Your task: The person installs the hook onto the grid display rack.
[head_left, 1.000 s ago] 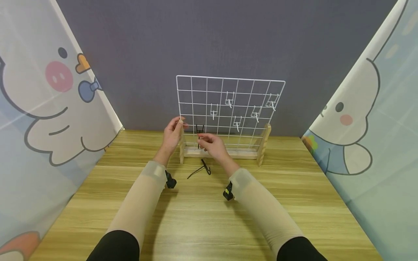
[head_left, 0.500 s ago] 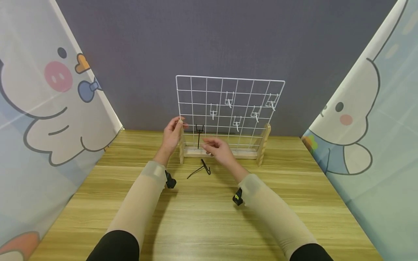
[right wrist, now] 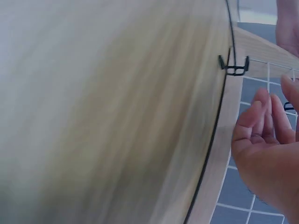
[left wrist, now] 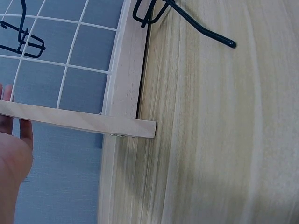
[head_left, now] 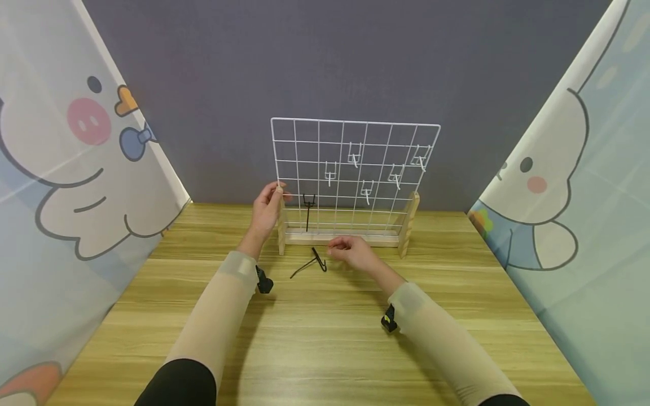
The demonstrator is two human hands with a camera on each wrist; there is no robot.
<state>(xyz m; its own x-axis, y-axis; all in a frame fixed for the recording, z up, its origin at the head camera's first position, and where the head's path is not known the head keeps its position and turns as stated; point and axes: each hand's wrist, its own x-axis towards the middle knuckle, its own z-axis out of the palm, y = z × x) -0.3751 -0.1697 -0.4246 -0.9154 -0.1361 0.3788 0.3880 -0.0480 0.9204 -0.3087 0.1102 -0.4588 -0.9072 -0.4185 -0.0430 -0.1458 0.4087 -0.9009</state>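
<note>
My left hand [head_left: 267, 207] grips the left wooden post [head_left: 281, 228] of a white wire grid rack [head_left: 355, 122], thumb in front and fingers reaching behind. A black double-prong hook [head_left: 307, 210] hangs on the grid's lower left, its arm pointing down. Another black hook [head_left: 317, 259] lies on the table before the rack; its bent arm shows in the left wrist view [left wrist: 201, 29]. Just right of this loose hook is my right hand [head_left: 356, 254], fingers loosely bent with nothing between them. In the right wrist view, the thumb and fingertips [right wrist: 261, 95] stand apart.
Several white hooks [head_left: 354, 160] hang across the grid's middle and right. A right wooden post [head_left: 409, 225] and a wooden base bar [head_left: 304, 239] support the grid. Behind stands a dark grey panel [head_left: 203, 84]; cartoon-printed sheets flank the wood-grain table [head_left: 325, 349].
My right hand has left the hung black hook and moved down and right, to beside the hook on the table. The left hand stays on the post.
</note>
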